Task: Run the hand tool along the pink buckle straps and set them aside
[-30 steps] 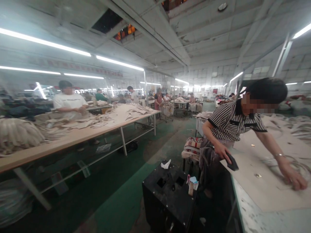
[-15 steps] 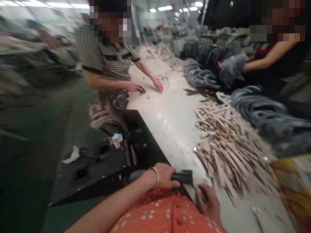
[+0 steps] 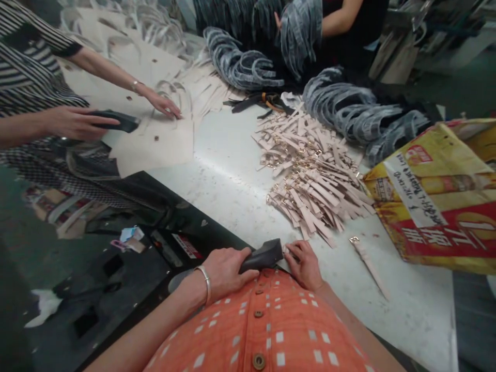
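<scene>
**Black tool gripped at the tabletop edge, pale strap under the fingers**

Black and wedge-nosed, the hand tool (image 3: 260,256) sits in the person's left hand (image 3: 227,268), whose fingers are wrapped tight around its grip right at the near edge of the white tabletop (image 3: 232,175). A silver bangle (image 3: 204,283) circles that wrist. The tool's nose points toward the right hand (image 3: 306,263), which lies just beside it, fingers curled down onto a small pale strap piece (image 3: 289,251); whether it pinches the piece or only presses it flat I cannot tell.

Just beyond those hands spreads a heap of beige straps with gold buckles (image 3: 310,181), and one loose strap (image 3: 368,263) lies apart, to the right. Farther right rests a yellow and red printed bag (image 3: 430,191). Bundles of grey-blue straps (image 3: 356,111) pile up at the far side, where another worker's arm (image 3: 337,20) reaches among them.

To the left, a co-worker in a striped top holds a similar dark tool (image 3: 116,121) in one hand (image 3: 73,123) and lays the other hand (image 3: 165,105) on a beige sheet (image 3: 155,144). A black machine housing (image 3: 127,258) stands below the tabletop edge on the left.
</scene>
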A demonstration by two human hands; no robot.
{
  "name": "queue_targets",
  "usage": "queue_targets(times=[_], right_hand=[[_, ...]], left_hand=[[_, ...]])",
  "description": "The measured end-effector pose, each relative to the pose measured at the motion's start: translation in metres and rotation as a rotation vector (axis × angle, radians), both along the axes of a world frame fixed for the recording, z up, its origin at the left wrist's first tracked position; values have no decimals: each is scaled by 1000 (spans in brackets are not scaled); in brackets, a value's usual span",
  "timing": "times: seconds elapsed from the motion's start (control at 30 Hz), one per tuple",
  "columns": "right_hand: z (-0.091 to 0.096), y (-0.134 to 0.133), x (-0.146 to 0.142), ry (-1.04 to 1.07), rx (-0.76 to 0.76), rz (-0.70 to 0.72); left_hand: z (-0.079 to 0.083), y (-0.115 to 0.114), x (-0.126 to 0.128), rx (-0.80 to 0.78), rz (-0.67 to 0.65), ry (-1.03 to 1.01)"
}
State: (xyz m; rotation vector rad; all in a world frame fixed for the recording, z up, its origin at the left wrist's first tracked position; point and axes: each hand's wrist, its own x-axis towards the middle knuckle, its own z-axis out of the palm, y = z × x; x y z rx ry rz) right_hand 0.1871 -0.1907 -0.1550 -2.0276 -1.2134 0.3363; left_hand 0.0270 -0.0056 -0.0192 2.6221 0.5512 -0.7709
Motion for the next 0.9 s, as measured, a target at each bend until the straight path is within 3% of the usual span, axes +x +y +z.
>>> queue_targets(times=[0.37,0.6,0.9], right_hand=[[6,6,-1,-31,5,3],[-1,0,11,25,76,112],[-18,-3,11,72,186,40]], left_hand=[[1,-11,6,112,-94,26],[1,-20,10,130,-164,19],[2,-33,26,168,-158,25]])
